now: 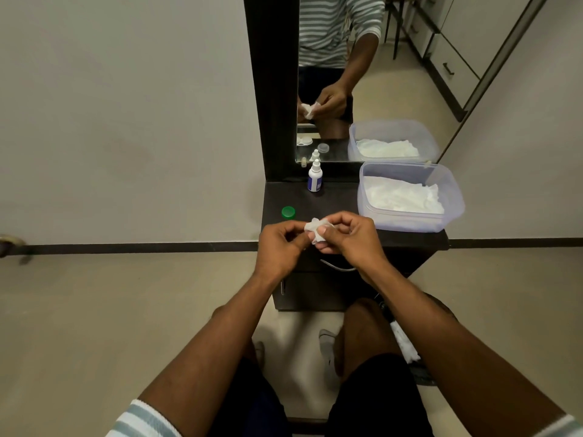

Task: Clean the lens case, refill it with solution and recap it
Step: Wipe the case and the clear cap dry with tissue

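From the head view, we have both hands together just above the front edge of the dark shelf (331, 197). Our left hand (279, 247) and right hand (353, 241) both have fingers curled in, pinching a crumpled white tissue (315, 230) between them. What the tissue wraps is hidden; we judge it to be the case or one of its caps, being wiped dry, but we cannot tell which. A green cap (288, 212) sits on the shelf just left of our hands, apart from them. The solution bottle (314, 178) stands upright at the back, against the mirror (362, 89). To the right, a clear tub (410, 222) holds more white tissue. In the mirror, a white lens case and a clear round cap seem to lie on the shelf near the bottle, though our view of the shelf itself does not show them plainly. To wipe well, we should twist the tissue into the hollow with a fingertip, turn the piece as we go, and keep a firm pinch so it does not slip to the floor. Refilling and recapping look not yet done.
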